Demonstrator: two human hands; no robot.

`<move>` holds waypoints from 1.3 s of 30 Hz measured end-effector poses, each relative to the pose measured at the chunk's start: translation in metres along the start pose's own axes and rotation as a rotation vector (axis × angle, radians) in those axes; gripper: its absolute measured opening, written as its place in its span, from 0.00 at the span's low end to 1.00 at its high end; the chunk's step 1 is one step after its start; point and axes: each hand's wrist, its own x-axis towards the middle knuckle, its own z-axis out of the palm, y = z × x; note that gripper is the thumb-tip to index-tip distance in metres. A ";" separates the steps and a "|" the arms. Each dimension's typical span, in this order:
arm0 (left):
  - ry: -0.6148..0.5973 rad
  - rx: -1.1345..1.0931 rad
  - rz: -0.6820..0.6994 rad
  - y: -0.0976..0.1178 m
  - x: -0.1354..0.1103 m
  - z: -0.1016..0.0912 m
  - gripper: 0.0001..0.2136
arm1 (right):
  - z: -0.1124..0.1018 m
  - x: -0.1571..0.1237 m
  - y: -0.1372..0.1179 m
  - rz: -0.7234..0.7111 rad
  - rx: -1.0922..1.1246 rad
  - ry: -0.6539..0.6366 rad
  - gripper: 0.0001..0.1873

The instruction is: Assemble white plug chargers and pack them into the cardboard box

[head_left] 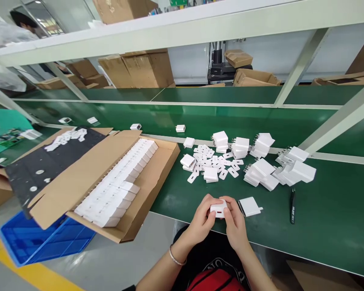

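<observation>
Between my two hands is a white USB charger (pixel 219 209), its port face turned toward me. My left hand (pixel 202 218) pinches its left side with thumb and fingers, and my right hand (pixel 235 222) grips the right side. Just right of my right hand, another white charger housing (pixel 250 206) lies on the green bench. Beyond my hands spreads a pile of small white slotted cover plates (pixel 223 173), with a few chargers among them. Stacks of white chargers with prongs (pixel 295 171) stand to the right. A pair of black tweezers (pixel 293 206) lies at the right.
An open cardboard box (pixel 157 182) with rows of white chargers juts over the bench's front edge at left. Beside it is a black mat (pixel 57 155) with white parts. A blue crate (pixel 45 238) stands below. A shelf beam (pixel 182 34) crosses above; a person (pixel 24 20) is far left.
</observation>
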 end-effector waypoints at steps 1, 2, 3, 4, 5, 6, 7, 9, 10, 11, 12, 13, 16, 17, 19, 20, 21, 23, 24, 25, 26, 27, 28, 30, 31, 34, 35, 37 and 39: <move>0.013 -0.011 -0.009 0.000 -0.001 0.000 0.16 | 0.000 0.000 0.000 -0.009 0.004 -0.008 0.22; 0.029 -0.026 -0.021 0.000 -0.001 0.001 0.17 | -0.001 0.000 0.000 -0.017 0.007 -0.017 0.22; 0.047 -0.035 -0.033 0.000 0.000 0.002 0.17 | -0.001 0.000 0.000 -0.026 0.010 -0.025 0.22; 0.073 -0.080 -0.062 0.000 0.001 0.002 0.19 | -0.001 0.000 0.001 -0.035 0.014 -0.031 0.22; 0.104 -0.162 -0.109 0.001 0.002 0.003 0.22 | -0.001 0.000 0.001 -0.044 0.018 -0.033 0.23; 0.136 -0.266 -0.166 0.002 0.004 0.003 0.26 | -0.002 0.000 0.002 -0.055 0.022 -0.035 0.23; 0.157 -0.382 -0.233 0.002 0.006 0.003 0.30 | -0.002 0.000 0.002 -0.065 0.025 -0.036 0.24; 0.138 -0.602 -0.376 0.005 0.009 0.002 0.31 | -0.002 -0.001 0.003 -0.074 0.021 -0.052 0.26; 0.104 -0.672 -0.430 0.006 0.009 0.002 0.29 | -0.003 -0.001 0.003 -0.070 0.015 -0.066 0.26; 0.065 -0.701 -0.462 0.008 0.008 0.002 0.27 | -0.004 -0.001 0.002 -0.071 0.002 -0.078 0.26; 0.039 -0.738 -0.481 0.010 0.007 0.002 0.26 | -0.005 -0.001 0.001 -0.078 -0.019 -0.089 0.26; 0.029 -0.780 -0.482 0.013 0.005 0.002 0.25 | -0.005 0.000 -0.001 -0.089 -0.047 -0.100 0.26; 0.038 -0.902 -0.423 0.023 -0.001 -0.001 0.27 | -0.007 0.005 -0.007 -0.124 -0.163 -0.153 0.27; 0.031 -0.922 -0.402 0.027 -0.003 -0.004 0.28 | -0.007 0.007 -0.008 -0.129 -0.200 -0.184 0.27; 0.011 -0.848 -0.362 0.038 -0.004 -0.018 0.27 | -0.007 0.009 -0.009 -0.151 -0.257 -0.241 0.29; 0.009 -0.751 -0.337 0.045 -0.004 -0.028 0.25 | -0.006 0.010 -0.009 -0.172 -0.273 -0.258 0.31; 0.019 -0.619 -0.304 0.052 -0.004 -0.041 0.23 | -0.006 0.011 -0.007 -0.193 -0.281 -0.266 0.34; 0.088 -0.254 -0.227 0.069 -0.002 -0.075 0.22 | -0.004 0.011 -0.003 -0.220 -0.271 -0.256 0.35; 0.155 -0.030 -0.191 0.078 0.000 -0.094 0.21 | -0.004 0.011 -0.001 -0.223 -0.255 -0.241 0.33; 0.254 0.244 -0.166 0.085 0.002 -0.114 0.19 | -0.004 0.011 0.001 -0.220 -0.238 -0.226 0.31; 0.334 0.551 -0.162 0.092 0.005 -0.135 0.18 | -0.003 0.011 0.003 -0.212 -0.222 -0.211 0.28; 0.381 0.858 -0.190 0.096 0.008 -0.155 0.17 | -0.003 0.010 0.005 -0.203 -0.209 -0.202 0.26; 0.387 1.121 -0.242 0.098 0.012 -0.175 0.16 | -0.003 0.010 0.006 -0.192 -0.202 -0.197 0.24; 0.357 1.289 -0.316 0.097 0.019 -0.209 0.16 | -0.003 0.010 0.006 -0.170 -0.199 -0.196 0.20; 0.314 1.332 -0.351 0.093 0.021 -0.222 0.15 | -0.002 0.010 0.005 -0.163 -0.201 -0.194 0.18; 0.198 1.431 -0.420 0.080 0.024 -0.247 0.11 | -0.001 0.010 -0.001 -0.150 -0.199 -0.184 0.16; 0.177 1.465 -0.435 0.076 0.024 -0.250 0.10 | -0.001 0.010 -0.003 -0.147 -0.198 -0.181 0.16; 0.164 1.524 -0.457 0.069 0.023 -0.253 0.11 | -0.002 0.010 -0.006 -0.142 -0.200 -0.178 0.17; 0.177 1.568 -0.476 0.066 0.021 -0.255 0.12 | -0.002 0.009 -0.006 -0.141 -0.205 -0.170 0.17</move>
